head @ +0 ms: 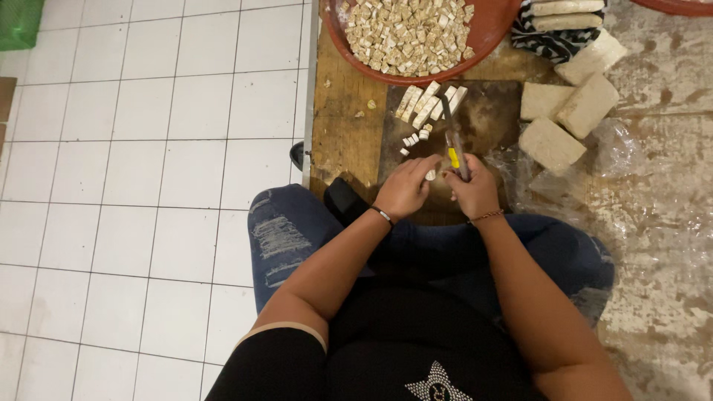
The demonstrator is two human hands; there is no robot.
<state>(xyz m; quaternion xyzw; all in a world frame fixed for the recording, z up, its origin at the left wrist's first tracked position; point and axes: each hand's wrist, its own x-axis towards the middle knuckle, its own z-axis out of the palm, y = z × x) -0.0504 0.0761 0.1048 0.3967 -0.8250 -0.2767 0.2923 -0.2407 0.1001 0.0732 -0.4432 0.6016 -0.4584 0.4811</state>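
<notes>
Pale, crumbly tempeh strips [431,100] lie on a dark wooden cutting board [490,111]. The right hand [473,189] is clamped on a yellow-handled knife [454,141]; the left hand [407,186] pinches a small tempeh piece [430,175]. A red bowl [490,41] of cubes and whole rectangular blocks [568,111] sit nearby.

Two hands: left hand [407,186], right hand [473,190]. One knife [453,141] with a yellow band. One dark cutting board [483,119]. One red basin [490,33] of small cubes, too many to count. Roughly five cut strips [429,100] on the board. Four whole pale blocks [568,111] beside it; two more on a striped cloth [553,41]. Two bracelets, one per wrist.
</notes>
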